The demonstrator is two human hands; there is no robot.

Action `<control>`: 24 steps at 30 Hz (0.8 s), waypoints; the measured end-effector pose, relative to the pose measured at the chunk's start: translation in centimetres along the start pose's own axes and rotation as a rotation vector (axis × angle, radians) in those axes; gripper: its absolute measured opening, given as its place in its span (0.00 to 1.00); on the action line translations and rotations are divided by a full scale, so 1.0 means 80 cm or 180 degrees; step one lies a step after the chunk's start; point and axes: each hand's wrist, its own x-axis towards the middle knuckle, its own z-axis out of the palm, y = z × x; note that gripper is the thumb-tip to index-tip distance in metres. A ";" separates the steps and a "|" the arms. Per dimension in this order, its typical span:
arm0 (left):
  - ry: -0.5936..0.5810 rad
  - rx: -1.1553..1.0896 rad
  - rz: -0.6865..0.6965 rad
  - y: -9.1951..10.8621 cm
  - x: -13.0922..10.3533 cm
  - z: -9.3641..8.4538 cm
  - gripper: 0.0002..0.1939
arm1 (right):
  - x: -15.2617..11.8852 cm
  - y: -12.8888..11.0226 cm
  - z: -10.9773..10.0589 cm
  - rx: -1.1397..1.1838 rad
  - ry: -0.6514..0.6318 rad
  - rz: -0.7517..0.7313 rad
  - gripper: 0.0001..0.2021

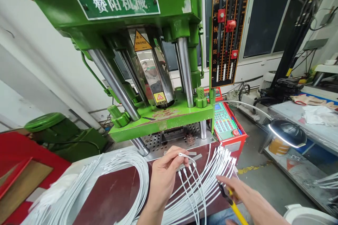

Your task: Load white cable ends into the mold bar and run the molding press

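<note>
Between the thumb and fingers of my left hand [169,168] is the end of a white cable [190,158], raised above the dark red board [111,190]. My right hand [241,190] is wrapped round a pair of pliers [232,202] with yellow handles and a dark head, to the right of the cables. Three white cable ends [185,171] lie side by side just below my left hand. A large bundle of white cables [211,172] fans out behind and between my hands.
A green press [161,123] stands ahead, with a control panel [225,121] at its right. Coiled white cables [142,175] lie on the left. A lamp [287,132] and a metal bench [311,112] are at the right.
</note>
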 end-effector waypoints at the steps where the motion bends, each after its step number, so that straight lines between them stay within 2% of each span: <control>1: 0.0063 -0.0033 0.0026 0.001 -0.003 0.000 0.05 | 0.015 -0.010 0.000 -0.0348 0.0277 -0.0214 0.26; 3: 0.0199 -0.0082 0.0043 0.002 -0.010 0.000 0.06 | 0.043 -0.028 0.005 -0.0788 0.0585 -0.0582 0.25; 6: 0.0349 0.0035 0.0107 0.008 -0.018 -0.002 0.06 | 0.076 -0.044 0.018 -0.0949 0.0555 -0.0817 0.32; 9: 0.0492 0.0248 0.0252 0.015 -0.023 -0.008 0.06 | 0.093 -0.046 0.032 -0.0977 0.0553 -0.0878 0.36; 13: 0.0565 0.0280 0.0291 0.021 -0.027 -0.015 0.07 | 0.099 -0.044 0.042 -0.0945 0.0577 -0.0935 0.37; 19: 0.0614 0.0110 0.0284 0.015 -0.028 -0.018 0.08 | 0.099 -0.046 0.044 -0.0990 0.0625 -0.0959 0.39; 24: 0.0487 0.0022 0.0268 0.016 -0.026 -0.015 0.07 | 0.096 -0.046 0.045 -0.0989 0.0637 -0.0966 0.39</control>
